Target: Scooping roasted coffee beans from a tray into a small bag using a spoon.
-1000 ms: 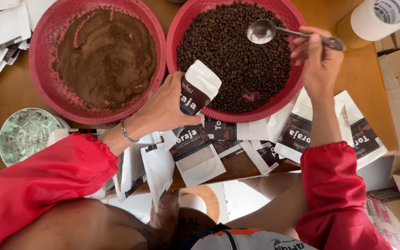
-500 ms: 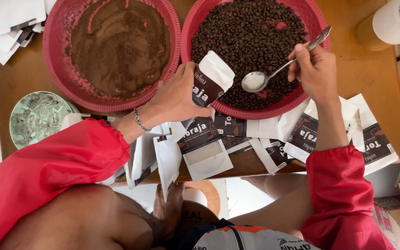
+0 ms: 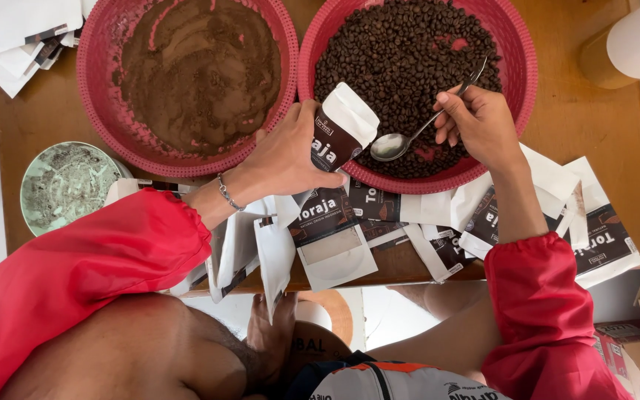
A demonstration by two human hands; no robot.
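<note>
The left hand [image 3: 290,159] is wrapped around a small brown-and-white paper pouch [image 3: 338,130], holding it upright at the rim of the red woven plastic basket of dark coffee beans [image 3: 516,89], its mouth apparently kept close to the beans. The right hand [image 3: 483,122] pinches a metal spoon [image 3: 409,137] whose bowl rests low over the beans, just beside the pouch. More flat pouches [image 3: 331,241] lie spread along the wooden counter [image 3: 587,118] edge, within easy reach.

A white paper pouch with a dark brown label [image 3: 338,133] stands centre; similar flat pouches [image 3: 331,241] lie near; white ones [image 3: 16,33] far left.
</note>
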